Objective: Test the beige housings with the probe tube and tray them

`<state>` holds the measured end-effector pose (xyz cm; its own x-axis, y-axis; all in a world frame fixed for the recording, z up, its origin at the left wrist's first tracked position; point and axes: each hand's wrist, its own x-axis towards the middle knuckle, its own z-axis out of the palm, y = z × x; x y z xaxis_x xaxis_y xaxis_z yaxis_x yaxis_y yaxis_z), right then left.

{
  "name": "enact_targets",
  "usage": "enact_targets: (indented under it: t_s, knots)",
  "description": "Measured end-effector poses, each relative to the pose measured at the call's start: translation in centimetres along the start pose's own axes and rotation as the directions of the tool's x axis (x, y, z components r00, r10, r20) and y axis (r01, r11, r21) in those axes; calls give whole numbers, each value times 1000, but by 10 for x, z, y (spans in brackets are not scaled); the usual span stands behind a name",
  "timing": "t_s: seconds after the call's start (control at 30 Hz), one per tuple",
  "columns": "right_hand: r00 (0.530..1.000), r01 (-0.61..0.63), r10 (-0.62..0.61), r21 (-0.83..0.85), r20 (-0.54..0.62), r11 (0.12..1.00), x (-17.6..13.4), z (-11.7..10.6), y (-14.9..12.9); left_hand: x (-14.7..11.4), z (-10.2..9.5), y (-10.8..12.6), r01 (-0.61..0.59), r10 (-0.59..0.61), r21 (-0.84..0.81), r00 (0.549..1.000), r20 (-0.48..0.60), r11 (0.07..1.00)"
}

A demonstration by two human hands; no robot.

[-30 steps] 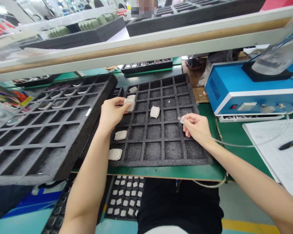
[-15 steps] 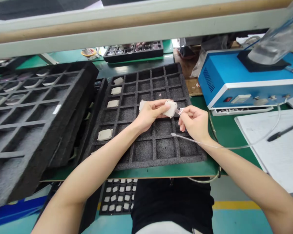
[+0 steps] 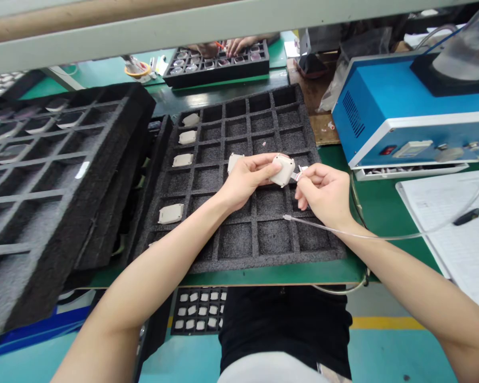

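Note:
My left hand [image 3: 249,181] is closed around a pale, squarish watch case [image 3: 283,170], held up above the black foam tray [image 3: 239,264]. Between the fingertips of my right hand [image 3: 323,194] is a small thin strip [image 3: 297,175] with white and reddish marks. Its far end meets the right edge of the case; whether it enters the case I cannot tell. A clear thin tube [image 3: 387,237] passes by my right wrist, its tip [image 3: 288,217] over the tray. Another pale case [image 3: 233,161] sits partly behind my left hand. Several more pale cases [image 3: 171,213] lie in the tray's left column.
Stacked foam trays [image 3: 64,213] stand at left. A blue machine [image 3: 403,106] with a clear container on top is at right, near papers [image 3: 459,234] and a pen [image 3: 473,214]. Across the bench, another person's hands [image 3: 235,47] are over a tray [image 3: 219,72]. A beam crosses above.
The camera view has shifted slightly. The case in my left hand looks a little more tilted, with the strip still at its edge. Another person's hands show more clearly at the far tray.

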<state>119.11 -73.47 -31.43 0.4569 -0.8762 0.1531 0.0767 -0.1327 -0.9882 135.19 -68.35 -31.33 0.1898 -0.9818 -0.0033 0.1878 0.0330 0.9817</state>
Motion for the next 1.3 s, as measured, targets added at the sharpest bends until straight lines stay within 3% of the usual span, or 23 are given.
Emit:
enact_targets:
  t_s: [0.43,0.73,0.87,0.97,1.03,1.1,1.17,1.23,1.3]
  knots:
    - [971,-75,21,216,240,974,7,-4,5,-3,-8,3,39,-29,-93,994,107,995]
    - [951,-212,148,226,271,951,12,-4,7,-2,-4,0,44,-38,-82,996,79,996]
    - [950,-223,187,126,251,967,8,-4,-5,-2,-1,1,86,-79,-102,994,72,991]
    - [878,-421,356,160,321,893,-17,-16,-21,-3,-3,4,139,-128,-135,988,89,981]
    - [794,-592,494,271,353,759,-44,-31,-28,-4,-3,5,135,-118,-184,988,101,974]
    - [731,-681,615,364,296,635,-77,-50,-31,-5,-2,6,130,-105,-232,988,115,964]
    - [689,-691,704,451,172,565,-107,-70,-31,-7,1,7,145,-117,-271,986,116,952]
    - [670,-631,742,537,15,559,-131,-90,-30,-8,4,8,175,-144,-309,982,120,935]
    - [684,-523,718,598,-130,607,-150,-107,-28,-9,7,7,195,-161,-351,979,124,916]
